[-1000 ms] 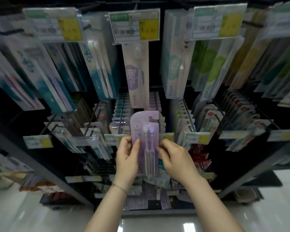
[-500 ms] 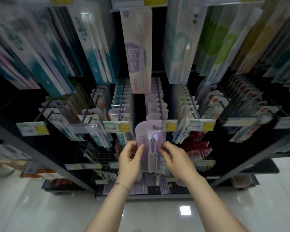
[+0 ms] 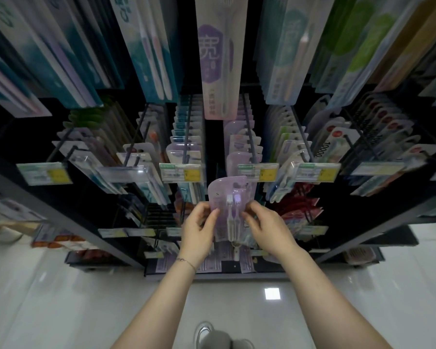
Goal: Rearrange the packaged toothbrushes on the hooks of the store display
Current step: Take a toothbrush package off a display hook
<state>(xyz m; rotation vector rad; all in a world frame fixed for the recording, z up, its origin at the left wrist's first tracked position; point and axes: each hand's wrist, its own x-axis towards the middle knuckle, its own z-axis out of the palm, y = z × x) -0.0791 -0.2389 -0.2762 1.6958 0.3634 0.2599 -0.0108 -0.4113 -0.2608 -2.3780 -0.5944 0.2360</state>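
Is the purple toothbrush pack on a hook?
Seemingly not: the left hand and right hand pinch the purple pack below the price tag, its hang hole looking empty.

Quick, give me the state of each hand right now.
Left hand: pinches the left edge of the purple toothbrush pack.
Right hand: pinches the same pack's right edge.

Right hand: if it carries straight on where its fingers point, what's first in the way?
The purple toothbrush pack, which the right hand pinches together with the left hand. Past it, probably the price tag at the tip of the hook just above, though depth is unclear.
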